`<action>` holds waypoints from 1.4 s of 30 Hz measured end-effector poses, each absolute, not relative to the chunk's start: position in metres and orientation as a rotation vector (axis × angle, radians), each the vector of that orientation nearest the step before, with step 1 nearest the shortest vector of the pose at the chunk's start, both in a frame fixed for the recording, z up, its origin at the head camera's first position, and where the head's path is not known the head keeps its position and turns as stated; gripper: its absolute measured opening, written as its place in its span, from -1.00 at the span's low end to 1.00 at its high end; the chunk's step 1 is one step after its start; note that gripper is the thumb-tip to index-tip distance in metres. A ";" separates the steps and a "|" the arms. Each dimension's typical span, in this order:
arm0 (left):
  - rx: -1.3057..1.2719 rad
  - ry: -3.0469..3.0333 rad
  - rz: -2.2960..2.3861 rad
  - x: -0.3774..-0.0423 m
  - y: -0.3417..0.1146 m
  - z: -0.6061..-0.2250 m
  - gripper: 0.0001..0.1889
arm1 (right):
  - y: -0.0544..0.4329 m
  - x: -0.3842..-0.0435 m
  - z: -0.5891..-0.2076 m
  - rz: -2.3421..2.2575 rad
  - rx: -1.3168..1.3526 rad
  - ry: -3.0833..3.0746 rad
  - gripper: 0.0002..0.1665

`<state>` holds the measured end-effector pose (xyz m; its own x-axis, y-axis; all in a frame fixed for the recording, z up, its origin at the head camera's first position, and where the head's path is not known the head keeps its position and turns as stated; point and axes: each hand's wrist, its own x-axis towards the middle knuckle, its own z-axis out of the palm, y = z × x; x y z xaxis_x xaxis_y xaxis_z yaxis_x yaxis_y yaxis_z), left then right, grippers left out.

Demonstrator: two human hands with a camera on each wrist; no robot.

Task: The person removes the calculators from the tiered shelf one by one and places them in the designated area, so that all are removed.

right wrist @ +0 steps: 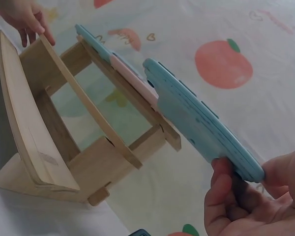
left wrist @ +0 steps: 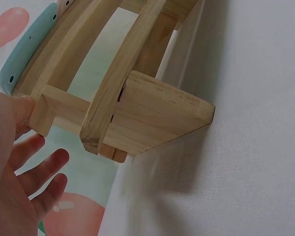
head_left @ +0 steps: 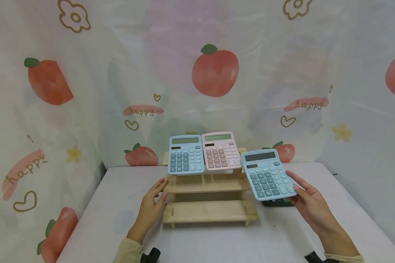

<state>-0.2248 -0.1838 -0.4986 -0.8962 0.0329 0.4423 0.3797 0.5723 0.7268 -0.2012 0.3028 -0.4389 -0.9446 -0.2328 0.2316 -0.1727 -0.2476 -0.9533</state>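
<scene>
My right hand (head_left: 311, 204) grips a light blue calculator (head_left: 268, 174) by its lower right edge, thumb on its front. It is held tilted, right of the wooden rack. In the right wrist view its back and side (right wrist: 201, 123) show, with fingers (right wrist: 219, 194) behind the casing. My left hand (head_left: 151, 204) touches the left end of the stepped wooden rack's middle shelf (head_left: 200, 183); several of its fingers (left wrist: 44, 172) stretch out loosely in the left wrist view. Another blue calculator (head_left: 185, 155) and a pink calculator (head_left: 220, 151) lean side by side on the top tier.
A dark calculator (head_left: 278, 202) lies on the white tabletop (head_left: 217, 244), mostly hidden behind the held one. The rack's lowest shelf (head_left: 210, 212) bears nothing. A fruit-printed cloth (head_left: 171, 73) hangs behind and at both sides.
</scene>
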 end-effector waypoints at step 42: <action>-0.328 -2.414 -1.258 -0.223 -0.182 -0.497 -0.54 | 0.380 -0.224 -0.490 -2.719 0.224 1.814 -0.28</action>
<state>-0.2233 -0.1821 -0.4972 -0.8935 0.0237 0.4485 0.3812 0.5679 0.7295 -0.2237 0.3800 -0.4898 -0.9816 0.1871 -0.0384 -0.0363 -0.3804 -0.9241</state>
